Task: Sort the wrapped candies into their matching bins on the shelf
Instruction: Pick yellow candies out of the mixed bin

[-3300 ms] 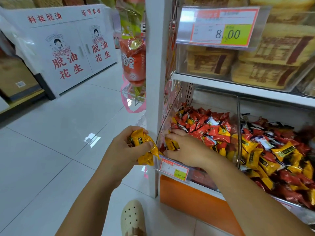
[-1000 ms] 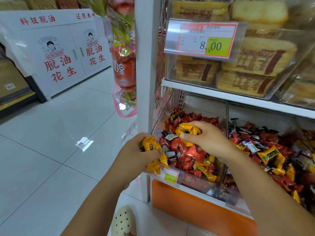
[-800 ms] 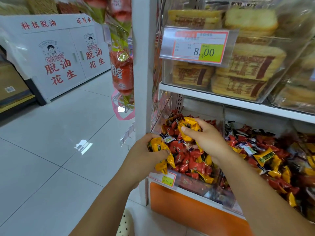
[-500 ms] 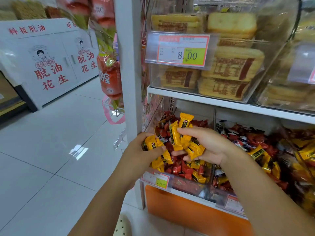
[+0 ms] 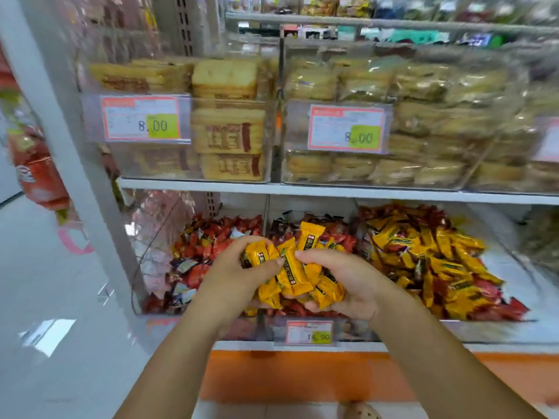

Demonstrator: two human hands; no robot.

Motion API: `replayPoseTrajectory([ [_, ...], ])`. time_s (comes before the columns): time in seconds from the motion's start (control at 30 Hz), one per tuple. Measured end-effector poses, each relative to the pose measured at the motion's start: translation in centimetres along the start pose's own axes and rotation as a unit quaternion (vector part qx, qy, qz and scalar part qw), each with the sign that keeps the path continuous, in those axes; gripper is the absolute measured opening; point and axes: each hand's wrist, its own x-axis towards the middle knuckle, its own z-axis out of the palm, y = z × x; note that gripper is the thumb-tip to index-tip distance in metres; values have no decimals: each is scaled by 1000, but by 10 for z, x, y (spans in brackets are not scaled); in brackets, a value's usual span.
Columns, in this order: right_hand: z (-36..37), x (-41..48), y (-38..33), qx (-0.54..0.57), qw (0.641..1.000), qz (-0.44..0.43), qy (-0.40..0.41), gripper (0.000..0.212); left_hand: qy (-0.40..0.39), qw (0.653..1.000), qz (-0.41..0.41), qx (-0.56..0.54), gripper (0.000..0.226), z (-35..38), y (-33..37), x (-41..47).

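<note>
at the far left, the left bin holds mostly red wraps with a few pale ones mixed in. just right of it, your left hand is curled round a small clutch of yellow candies, thumb laid across one of them. your right hand is cupped palm-up against it, fingers curled round the larger share, so the two lots form one bundle in front of the divider between the left and middle bins. further right, the right bin carries a heap of yellow wraps that look like the ones you hold. you seem to be at the carry step: the strays are gathered but not yet dropped. the next move likely calls for keeping both hands tight together, moving right past the middle bin, and letting go only above that yellow heap, since loose wraps could slip into the wrong bin. compared with half a second ago, your view has swung right, the yellow bin has come into sight, and your two handfuls have merged.
</note>
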Motion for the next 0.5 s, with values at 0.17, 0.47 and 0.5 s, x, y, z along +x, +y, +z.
replayPoseTrajectory([
  [0.17,-72,-31,3,16,987,-40,156,63,-59,998,11,20,22,82,18,28],
  [0.47,-187,-9,-3,-281,832,-157,452,50,-69,932,58,351,49,215,49,113],
  [0.5,-196,-2,0,-364,793,-160,460,51,-75,919,63,382,53,222,44,124],
])
